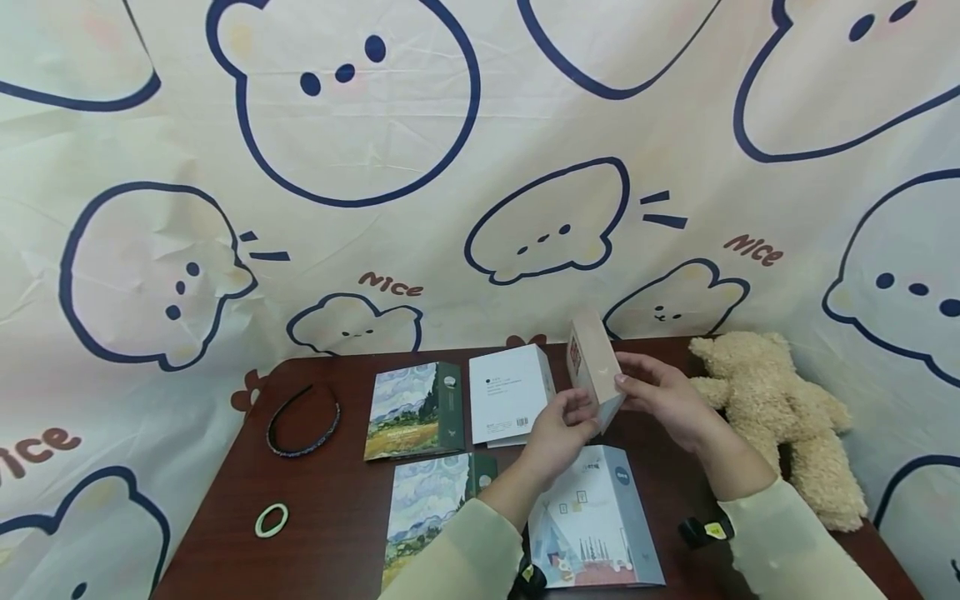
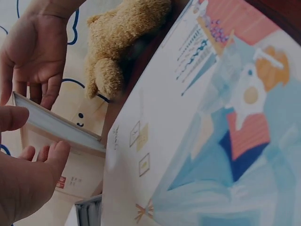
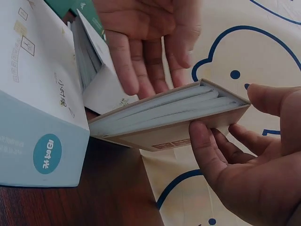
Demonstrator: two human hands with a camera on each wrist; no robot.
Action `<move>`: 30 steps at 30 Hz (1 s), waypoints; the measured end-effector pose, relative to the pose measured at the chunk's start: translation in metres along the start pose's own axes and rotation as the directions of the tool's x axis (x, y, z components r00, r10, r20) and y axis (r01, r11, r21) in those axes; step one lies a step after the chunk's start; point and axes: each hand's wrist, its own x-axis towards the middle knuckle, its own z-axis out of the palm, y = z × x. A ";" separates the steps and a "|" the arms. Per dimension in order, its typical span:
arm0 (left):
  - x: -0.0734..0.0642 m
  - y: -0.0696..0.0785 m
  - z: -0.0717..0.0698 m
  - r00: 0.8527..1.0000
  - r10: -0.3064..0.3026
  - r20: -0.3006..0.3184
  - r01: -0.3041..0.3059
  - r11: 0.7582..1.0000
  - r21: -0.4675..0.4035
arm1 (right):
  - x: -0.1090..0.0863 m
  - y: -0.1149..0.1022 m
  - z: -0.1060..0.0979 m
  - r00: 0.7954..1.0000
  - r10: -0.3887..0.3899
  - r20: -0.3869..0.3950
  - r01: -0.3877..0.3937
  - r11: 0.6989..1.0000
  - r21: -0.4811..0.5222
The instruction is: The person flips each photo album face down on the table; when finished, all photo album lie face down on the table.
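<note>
A beige photo album (image 1: 596, 358) stands tilted on edge above the table, its page edges facing me in the right wrist view. My right hand (image 1: 667, 400) pinches it near a corner, thumb on one cover and fingers (image 3: 204, 146) on the other. On its opposite side is my left hand (image 1: 558, 437), fingers (image 3: 122, 66) extended along the cover and thumb apart from it. Just below lies a white and blue album (image 1: 592, 521) with a drawn cover. A white album (image 1: 506, 396), back up with a barcode, lies to the left of the beige one.
Two green-spined albums with painted landscapes, a far one (image 1: 405, 408) and a near one (image 1: 423, 508), lie left of centre. Further left are a dark headband (image 1: 303, 452) and a pale green ring (image 1: 259, 527). A teddy bear (image 1: 765, 400) sits at the right edge.
</note>
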 end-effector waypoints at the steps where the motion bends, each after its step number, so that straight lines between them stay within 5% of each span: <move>1: 0.000 -0.001 0.000 1.000 -0.010 0.003 0.010 1.000 0.007 | 0.000 0.000 -0.001 1.000 -0.003 -0.002 0.003 1.000 -0.007; 30: 0.000 -0.015 0.007 0.991 -0.054 0.126 0.023 0.971 0.238 | -0.012 0.022 -0.027 0.995 0.029 -0.091 -0.036 0.997 -0.070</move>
